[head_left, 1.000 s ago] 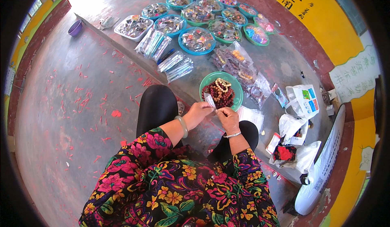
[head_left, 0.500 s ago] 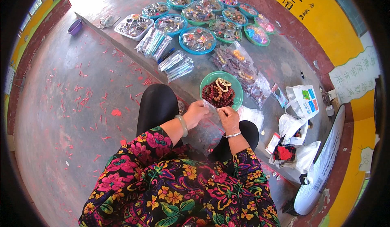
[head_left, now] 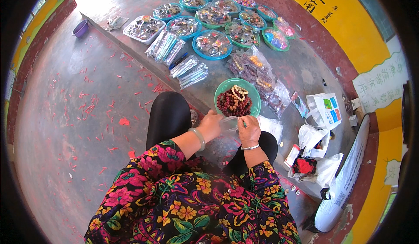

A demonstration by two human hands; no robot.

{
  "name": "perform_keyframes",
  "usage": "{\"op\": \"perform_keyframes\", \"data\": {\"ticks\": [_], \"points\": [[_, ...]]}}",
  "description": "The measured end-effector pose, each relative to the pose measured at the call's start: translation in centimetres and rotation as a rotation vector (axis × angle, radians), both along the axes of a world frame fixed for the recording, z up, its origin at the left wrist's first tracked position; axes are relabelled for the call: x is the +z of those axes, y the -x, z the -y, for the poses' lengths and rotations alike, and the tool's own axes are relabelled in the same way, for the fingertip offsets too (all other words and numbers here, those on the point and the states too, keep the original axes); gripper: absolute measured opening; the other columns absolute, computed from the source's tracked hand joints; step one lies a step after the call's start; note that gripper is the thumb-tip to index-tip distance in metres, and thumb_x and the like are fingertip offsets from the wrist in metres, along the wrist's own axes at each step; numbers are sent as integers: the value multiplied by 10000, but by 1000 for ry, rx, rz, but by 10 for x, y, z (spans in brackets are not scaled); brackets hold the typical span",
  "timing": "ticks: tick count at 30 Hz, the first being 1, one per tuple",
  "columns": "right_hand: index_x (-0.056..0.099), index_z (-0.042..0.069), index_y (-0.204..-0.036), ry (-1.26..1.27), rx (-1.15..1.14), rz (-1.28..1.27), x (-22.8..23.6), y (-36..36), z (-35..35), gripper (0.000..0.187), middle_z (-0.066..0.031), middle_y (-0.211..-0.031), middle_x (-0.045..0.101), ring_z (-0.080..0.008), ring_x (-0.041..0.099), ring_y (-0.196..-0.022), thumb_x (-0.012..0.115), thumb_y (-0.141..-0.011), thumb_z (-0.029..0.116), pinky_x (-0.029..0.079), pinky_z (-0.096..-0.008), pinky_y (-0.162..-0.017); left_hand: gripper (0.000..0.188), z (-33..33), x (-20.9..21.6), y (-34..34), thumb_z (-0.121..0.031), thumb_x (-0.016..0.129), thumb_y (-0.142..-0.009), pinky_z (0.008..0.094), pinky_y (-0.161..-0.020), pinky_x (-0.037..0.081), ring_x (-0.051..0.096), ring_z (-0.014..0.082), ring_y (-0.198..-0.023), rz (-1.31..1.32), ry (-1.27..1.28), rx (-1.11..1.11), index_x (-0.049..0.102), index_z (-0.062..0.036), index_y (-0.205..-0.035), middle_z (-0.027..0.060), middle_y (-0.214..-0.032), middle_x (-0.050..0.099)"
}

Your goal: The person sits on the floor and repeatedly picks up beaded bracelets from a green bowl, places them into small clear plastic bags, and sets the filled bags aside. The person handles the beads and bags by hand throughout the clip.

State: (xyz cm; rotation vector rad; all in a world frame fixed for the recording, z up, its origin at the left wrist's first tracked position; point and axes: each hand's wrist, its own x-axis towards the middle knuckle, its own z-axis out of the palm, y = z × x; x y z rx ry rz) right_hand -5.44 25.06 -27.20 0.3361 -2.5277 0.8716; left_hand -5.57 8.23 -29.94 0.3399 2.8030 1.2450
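Note:
A small clear plastic bag (head_left: 229, 124) is stretched between my two hands, in front of my knees. My left hand (head_left: 210, 126) grips its left side, and a pale bangle circles that wrist. My right hand (head_left: 249, 129) pinches its right edge, with a silver bracelet at the wrist. I see nothing inside the bag. Just beyond my fingers stands a green plastic basin (head_left: 255, 94). In it lies a heap of dark red bead bracelets (head_left: 233, 104), with a cream-coloured bead bracelet (head_left: 239, 91) on top.
Clear bags of bead strings (head_left: 257, 67) lie beyond the basin. Several basins of packaged trinkets (head_left: 212, 44) stand farther off, with bundles of wrapped sticks (head_left: 190, 70) nearer. White plastic bags (head_left: 321, 141) sit at right. Red paper scraps (head_left: 124, 121) litter the floor at left.
My hands have moved slightly apart and a little lower. The bag between them now shows more of its clear, spread-out film.

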Motion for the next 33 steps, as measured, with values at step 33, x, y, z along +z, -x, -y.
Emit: {"op": "perform_keyframes", "data": {"ticks": [33], "points": [[480,85,-1146,-592,17,984,-101,174,-35,544,-181,-1261,402,-319,465,-1084,612,-663,297,400,-366,-897,120,-9,-1,0,-128,474,-763,405,-663,463,561,308,-750,-100,117,-289,545,-41,-720,136,-745,561]]}}
